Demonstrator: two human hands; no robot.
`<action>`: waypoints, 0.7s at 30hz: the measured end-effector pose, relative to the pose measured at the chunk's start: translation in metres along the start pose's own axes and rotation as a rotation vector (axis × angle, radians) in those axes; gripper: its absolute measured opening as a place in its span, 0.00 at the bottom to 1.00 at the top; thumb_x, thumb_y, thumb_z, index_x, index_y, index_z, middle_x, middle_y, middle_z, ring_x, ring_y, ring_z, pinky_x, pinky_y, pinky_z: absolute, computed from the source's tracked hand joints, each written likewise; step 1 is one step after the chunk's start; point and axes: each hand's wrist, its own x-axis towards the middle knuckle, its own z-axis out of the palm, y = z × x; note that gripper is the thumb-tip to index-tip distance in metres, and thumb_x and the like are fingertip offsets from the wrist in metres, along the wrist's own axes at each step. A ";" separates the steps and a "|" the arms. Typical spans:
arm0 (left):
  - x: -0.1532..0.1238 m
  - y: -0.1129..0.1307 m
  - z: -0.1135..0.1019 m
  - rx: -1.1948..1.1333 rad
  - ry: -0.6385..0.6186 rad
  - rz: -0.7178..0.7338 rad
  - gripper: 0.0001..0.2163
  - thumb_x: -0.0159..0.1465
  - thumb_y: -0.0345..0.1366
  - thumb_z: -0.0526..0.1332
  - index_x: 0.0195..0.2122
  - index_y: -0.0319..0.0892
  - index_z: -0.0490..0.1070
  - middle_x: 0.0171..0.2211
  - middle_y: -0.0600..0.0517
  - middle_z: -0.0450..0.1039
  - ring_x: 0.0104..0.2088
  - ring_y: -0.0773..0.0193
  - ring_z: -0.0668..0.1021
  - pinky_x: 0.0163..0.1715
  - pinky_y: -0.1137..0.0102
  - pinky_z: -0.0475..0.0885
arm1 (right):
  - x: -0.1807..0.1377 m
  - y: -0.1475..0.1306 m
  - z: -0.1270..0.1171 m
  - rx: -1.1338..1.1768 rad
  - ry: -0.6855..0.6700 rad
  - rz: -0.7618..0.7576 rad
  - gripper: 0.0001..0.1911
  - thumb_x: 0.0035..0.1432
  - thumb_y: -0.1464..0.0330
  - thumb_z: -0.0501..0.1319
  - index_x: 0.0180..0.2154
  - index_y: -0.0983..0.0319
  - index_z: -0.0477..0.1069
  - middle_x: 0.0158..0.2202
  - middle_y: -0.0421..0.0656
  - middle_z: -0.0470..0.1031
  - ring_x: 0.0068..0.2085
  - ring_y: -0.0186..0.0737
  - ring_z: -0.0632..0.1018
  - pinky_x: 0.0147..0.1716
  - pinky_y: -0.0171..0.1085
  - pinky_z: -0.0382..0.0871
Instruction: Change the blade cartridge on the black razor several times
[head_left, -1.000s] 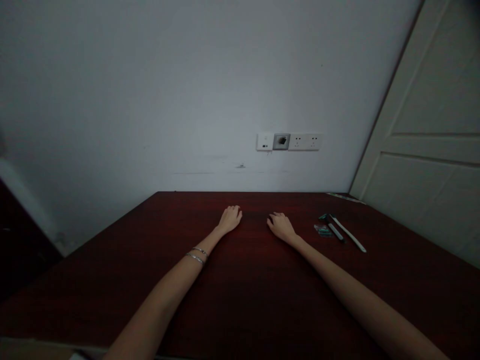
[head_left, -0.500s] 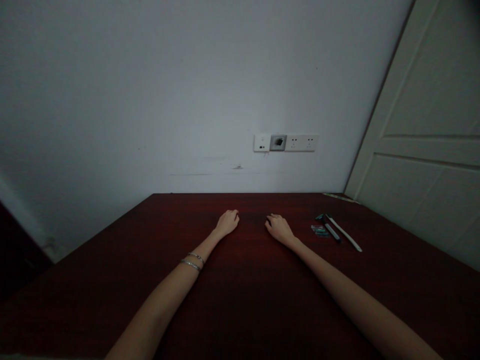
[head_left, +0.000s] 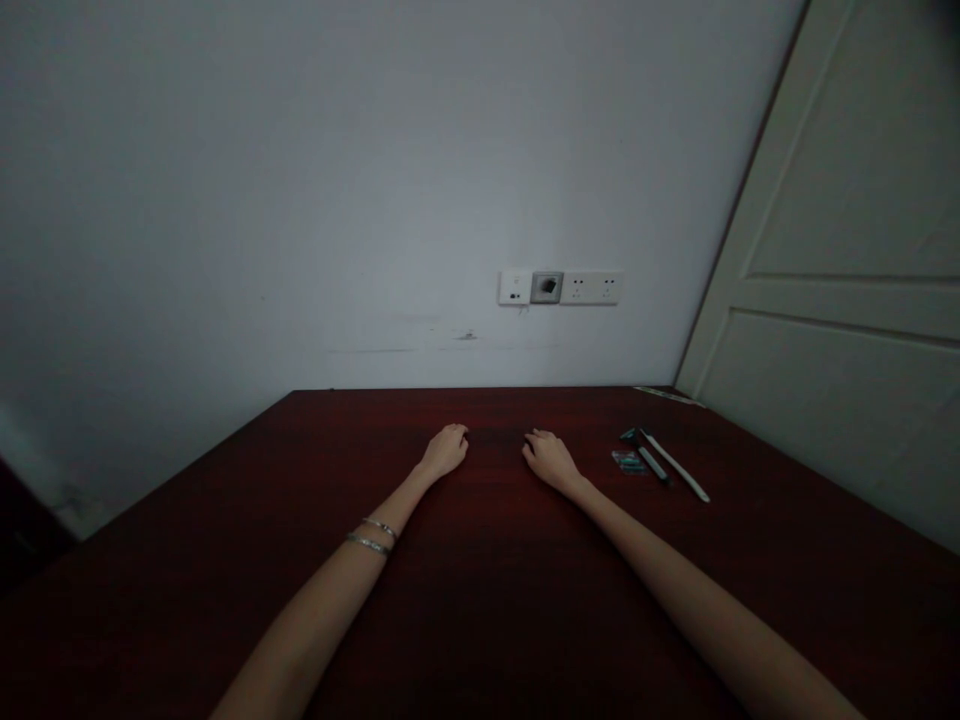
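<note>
My left hand (head_left: 445, 450) rests palm down on the dark red wooden table (head_left: 465, 600), with two silver bracelets (head_left: 373, 538) on that forearm. Across a small gap lies my right hand (head_left: 551, 458), also palm down on the tabletop. Both hands hold nothing, and their fingers are loosely bent and apart. To the right of my right hand is a small clear packet (head_left: 629, 462) with teal pieces in it. Beside it lies a grey-handled tool (head_left: 653, 464) with a teal head, shaped like a razor. A long, thin white strip (head_left: 679, 468) stretches alongside, untouched.
A pale wall (head_left: 405, 200) rises behind the table, with several sockets (head_left: 591, 288) above its back edge. At the right stands a cream panelled door (head_left: 840, 300). Another thin, flat strip (head_left: 670, 396) lies in the table's back right corner.
The whole view has shifted a little, so the wall, table and objects appear slightly further left. My hands stay in about the same place on the tabletop.
</note>
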 end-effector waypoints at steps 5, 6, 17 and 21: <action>0.000 -0.001 0.000 -0.003 0.007 0.017 0.14 0.63 0.30 0.48 0.46 0.37 0.67 0.47 0.43 0.69 0.50 0.59 0.70 0.49 0.68 0.65 | 0.000 -0.002 -0.002 0.004 0.007 0.006 0.20 0.60 0.67 0.47 0.46 0.67 0.71 0.51 0.53 0.70 0.52 0.46 0.69 0.49 0.39 0.60; 0.001 -0.001 0.000 0.000 0.009 0.019 0.14 0.63 0.31 0.48 0.46 0.36 0.67 0.47 0.43 0.69 0.49 0.59 0.70 0.49 0.68 0.65 | -0.001 -0.002 -0.002 0.003 0.009 0.011 0.20 0.60 0.67 0.48 0.46 0.67 0.71 0.51 0.53 0.70 0.52 0.46 0.68 0.49 0.39 0.60; 0.003 -0.005 0.005 -0.002 0.008 0.014 0.14 0.62 0.31 0.48 0.47 0.37 0.67 0.49 0.43 0.68 0.51 0.59 0.70 0.50 0.67 0.64 | 0.000 0.000 -0.003 0.132 0.030 0.014 0.19 0.58 0.68 0.50 0.46 0.68 0.72 0.50 0.55 0.70 0.52 0.47 0.70 0.50 0.40 0.61; 0.004 -0.008 0.007 0.007 0.009 0.023 0.15 0.62 0.30 0.48 0.47 0.36 0.67 0.49 0.43 0.68 0.51 0.58 0.70 0.50 0.66 0.64 | 0.013 0.016 -0.016 0.177 0.056 0.041 0.20 0.56 0.69 0.52 0.49 0.67 0.70 0.48 0.49 0.73 0.49 0.40 0.73 0.49 0.33 0.62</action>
